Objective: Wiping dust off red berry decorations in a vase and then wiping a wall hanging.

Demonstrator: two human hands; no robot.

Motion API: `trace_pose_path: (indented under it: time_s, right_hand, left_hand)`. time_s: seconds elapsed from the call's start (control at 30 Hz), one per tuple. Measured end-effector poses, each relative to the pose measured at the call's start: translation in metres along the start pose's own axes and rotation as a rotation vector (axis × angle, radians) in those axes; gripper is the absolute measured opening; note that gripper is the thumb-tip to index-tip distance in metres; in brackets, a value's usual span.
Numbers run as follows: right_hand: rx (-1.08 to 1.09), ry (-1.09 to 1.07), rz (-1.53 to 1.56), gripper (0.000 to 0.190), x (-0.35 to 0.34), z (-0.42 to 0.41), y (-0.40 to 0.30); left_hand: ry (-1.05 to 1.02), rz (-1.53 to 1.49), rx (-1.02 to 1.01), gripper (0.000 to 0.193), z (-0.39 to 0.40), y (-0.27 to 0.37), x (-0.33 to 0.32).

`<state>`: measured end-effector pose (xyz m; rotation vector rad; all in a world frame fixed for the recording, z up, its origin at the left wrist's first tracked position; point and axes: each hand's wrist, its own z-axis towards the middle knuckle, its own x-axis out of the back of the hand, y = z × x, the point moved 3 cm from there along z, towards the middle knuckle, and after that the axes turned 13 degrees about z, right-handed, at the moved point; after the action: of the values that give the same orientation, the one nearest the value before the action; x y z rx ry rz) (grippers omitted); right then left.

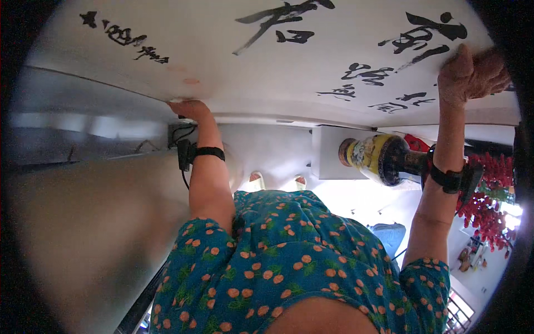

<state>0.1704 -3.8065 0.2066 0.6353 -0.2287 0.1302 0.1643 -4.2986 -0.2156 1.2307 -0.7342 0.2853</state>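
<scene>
Before me spreads a white panel [258, 83] bearing large black brush calligraphy and a faint red mark. My left hand [191, 109] touches its lower left edge; the fingers are mostly hidden, so their grip is unclear. Farther right and higher, my right hand [473, 75] rests against the panel beside a big brush character. Its fingers look curled, but the dark rim of the picture obscures them, and I cannot tell whether anything is in them. Black straps with small devices circle my left wrist [208, 153] and my right forearm [448, 177].
A tall yellow and black vase [375, 156] stands on a white plinth [329, 150] by my right arm. Red berry-like sprays [488, 200] hang beyond it. On my left is a blurred beige surface [91, 217]. My feet in pale slippers [256, 181] are on the floor below.
</scene>
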Motion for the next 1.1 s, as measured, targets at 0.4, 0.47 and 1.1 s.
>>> trace_pose_path:
  time_s: [0.4,0.47,1.1]
  right_hand:
    - [-0.112,0.152,0.048,0.065,0.0,0.011,0.002]
    - [0.055,0.229,-0.016,0.058,0.002,0.015,0.002]
    - [-0.057,0.197,0.147,0.065,0.0,-0.026,-0.032]
  left_hand:
    - [-0.672,1.092,-0.355,0.044,-0.072,-0.047,-0.09]
    - [-0.697,1.05,-0.403,0.044,-0.095,-0.032,-0.093]
    - [-1.256,-0.324,-0.977,0.04,-0.239,0.166,0.08]
